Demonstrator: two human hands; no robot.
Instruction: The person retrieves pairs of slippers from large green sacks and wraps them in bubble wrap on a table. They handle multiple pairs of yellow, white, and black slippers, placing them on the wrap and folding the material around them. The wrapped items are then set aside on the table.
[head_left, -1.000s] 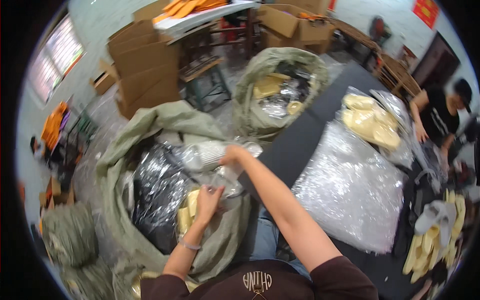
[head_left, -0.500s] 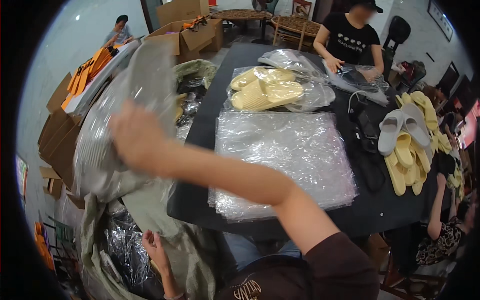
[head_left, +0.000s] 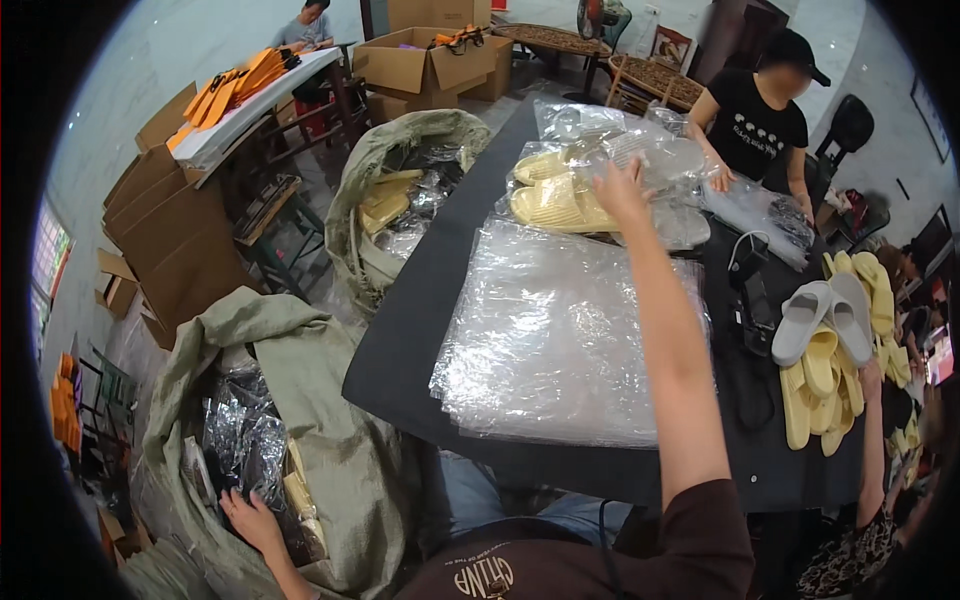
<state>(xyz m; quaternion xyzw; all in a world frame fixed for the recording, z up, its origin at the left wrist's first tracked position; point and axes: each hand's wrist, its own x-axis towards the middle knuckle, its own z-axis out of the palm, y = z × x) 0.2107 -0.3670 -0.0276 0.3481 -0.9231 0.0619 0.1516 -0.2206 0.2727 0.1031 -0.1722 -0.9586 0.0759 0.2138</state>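
Observation:
My right hand (head_left: pixel 625 192) reaches over the table, its fingers closed on the edge of a clear-bagged pair of grey slippers (head_left: pixel 655 152). Beneath and beside it lie bagged yellow slippers (head_left: pixel 560 203), and more bagged grey ones (head_left: pixel 680 226) are to the right. My left hand (head_left: pixel 255 522) is low at the left, fingers spread, resting at the opening of a green woven sack (head_left: pixel 320 400). Inside that sack are shiny bagged dark items (head_left: pixel 245 430) and a yellow bagged slipper (head_left: pixel 300 495). A stack of clear plastic bags (head_left: pixel 560 340) lies in front of me.
A second woven sack (head_left: pixel 350 225) with bagged slippers stands beyond the first. At the table's right are loose grey and yellow slippers (head_left: pixel 822 375) and a black device with a cable (head_left: pixel 755 300). Across the table a person (head_left: pixel 750 125) handles clear bags. Cardboard boxes (head_left: pixel 420 65) stand behind.
My right hand has swung from the left, where it carried bagged grey slippers over the sacks, to the pile on the table; that pair has left it. My left hand has lowered onto the near sack.

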